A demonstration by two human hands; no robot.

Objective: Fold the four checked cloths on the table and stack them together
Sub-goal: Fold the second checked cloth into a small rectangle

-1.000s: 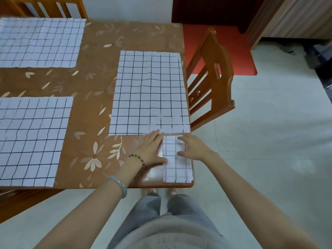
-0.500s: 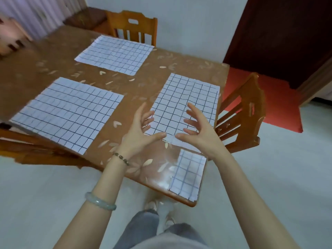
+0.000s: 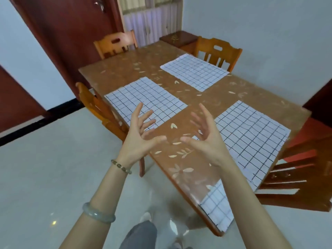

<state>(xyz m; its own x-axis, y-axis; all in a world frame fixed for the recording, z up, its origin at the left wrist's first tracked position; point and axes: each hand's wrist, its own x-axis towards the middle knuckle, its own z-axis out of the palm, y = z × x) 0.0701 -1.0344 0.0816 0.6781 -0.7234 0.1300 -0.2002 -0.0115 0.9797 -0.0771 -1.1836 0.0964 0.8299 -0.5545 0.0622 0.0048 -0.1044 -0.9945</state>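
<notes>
A small folded checked cloth (image 3: 216, 208) lies at the table's near corner, partly behind my right forearm. Three more white checked cloths lie spread flat: one at the right (image 3: 251, 135), one at the left (image 3: 143, 99), one at the far side (image 3: 194, 71). My left hand (image 3: 142, 133) and my right hand (image 3: 203, 133) hover above the near table edge, palms facing each other, fingers spread, holding nothing. Neither hand touches a cloth.
The brown leaf-patterned table (image 3: 194, 97) has wooden chairs around it: left (image 3: 98, 110), far left (image 3: 116, 44), far right (image 3: 217, 51), near right (image 3: 298, 180). A small cabinet (image 3: 179, 39) stands behind. Pale floor (image 3: 45, 168) lies to my left.
Both hands have lifted off the small folded cloth and now hover with fingers spread. The view has swung round to the left, so the table appears from its corner.
</notes>
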